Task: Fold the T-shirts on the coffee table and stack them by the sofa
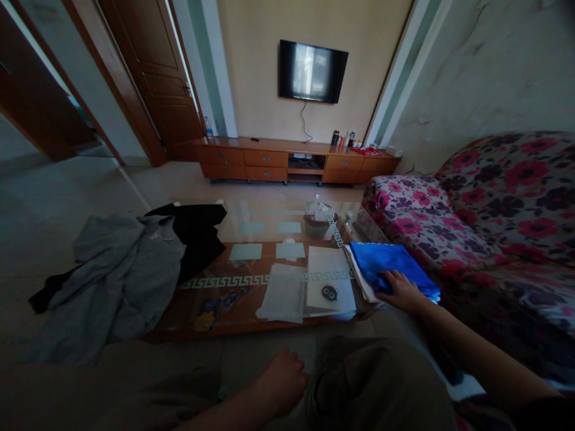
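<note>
A folded bright blue cloth [381,256] lies on the right end of a glass-topped coffee table [215,314], over a folded whitish cloth [359,278]. My right hand [399,291] rests on its near edge, fingers curled into a bunched fold of the blue fabric. Lower down, above my lap, my left hand [287,377] is closed in a loose fist, apart from the table, with nothing visible in it. A grey garment [121,269] spreads over the table's left end, its lower part hanging off. Black fabric [197,230] lies beside and partly beneath it.
White papers [284,293] and a small dark round-patterned object [329,292] show at the table's middle. A bin [317,226] stands beyond or beneath the glass. To the right is a flowered sofa [413,206]; a low TV cabinet [265,158] lines the far wall.
</note>
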Motion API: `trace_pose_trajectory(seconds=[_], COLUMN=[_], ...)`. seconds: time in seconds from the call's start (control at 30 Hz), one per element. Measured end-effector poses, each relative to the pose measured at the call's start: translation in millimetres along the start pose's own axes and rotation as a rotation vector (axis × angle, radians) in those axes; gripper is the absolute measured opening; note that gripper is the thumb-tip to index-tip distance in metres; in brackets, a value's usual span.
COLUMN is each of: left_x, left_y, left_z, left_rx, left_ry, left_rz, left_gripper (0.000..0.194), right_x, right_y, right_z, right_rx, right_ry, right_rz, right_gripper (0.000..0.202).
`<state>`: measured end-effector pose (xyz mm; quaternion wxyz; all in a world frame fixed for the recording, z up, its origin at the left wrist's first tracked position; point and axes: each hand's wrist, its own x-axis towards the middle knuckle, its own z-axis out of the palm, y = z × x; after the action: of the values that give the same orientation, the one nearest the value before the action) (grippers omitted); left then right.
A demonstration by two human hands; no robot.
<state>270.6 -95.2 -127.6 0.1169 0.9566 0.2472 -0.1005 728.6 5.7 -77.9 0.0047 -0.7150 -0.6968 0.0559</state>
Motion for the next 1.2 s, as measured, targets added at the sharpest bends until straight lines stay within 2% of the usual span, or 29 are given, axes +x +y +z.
trace_pose_trajectory(seconds=[0.13,0.23,0.37,0.5,0.63,0.7,0.87,1.07,1.13,1.2], left_x=[0,-1,-1,-1,0,0,0,0,0,0], left_y=[0,-1,-1,0,0,-1,-1,0,0,-1], left_z=[1.1,0.7,-1.0,-2.9,-0.1,2.3,2.7,-1.3,0.2,2.7], left_rx=[0.007,0.013,0.011,0.006,-0.005,-0.012,-0.002,-0.002,0.001,0.006], left_ry=[0.001,-0.009,-0.011,-0.026,-0.039,-0.037,-0.039,-0.058,-0.059,-0.061], left_rz=[0.009,0.009,0.003,0.006,-0.002,0.004,-0.008,-0.006,-0.004,-0.003], left_gripper=[0.017,0.016,0.015,0.017,0.016,0.016,0.017,0.017,0.018,0.019], right_x=[0,1,2,1,5,8,12,9,7,5], right_y=[-2,-5,-16,-33,-47,-48,-43,-41,-41,-40], right_z=[-4,-8,-15,-21,-18,-16,-24,-38,-40,-40], right_rx=[0.011,-0.029,-0.130,-0.161,-0.157,-0.166,-0.177,-0.228,-0.217,-0.182], right_ry=[0.035,0.069,0.013,0.016,0.064,0.090,0.128,0.104,0.121,0.147], right_rz=[-0.036,-0.150,-0.283,-0.189,-0.015,0.024,0.013,0.137,0.114,0.026], right_gripper=[0.053,0.059,0.057,0.035,0.040,0.035,0.030,0.037,0.038,0.036])
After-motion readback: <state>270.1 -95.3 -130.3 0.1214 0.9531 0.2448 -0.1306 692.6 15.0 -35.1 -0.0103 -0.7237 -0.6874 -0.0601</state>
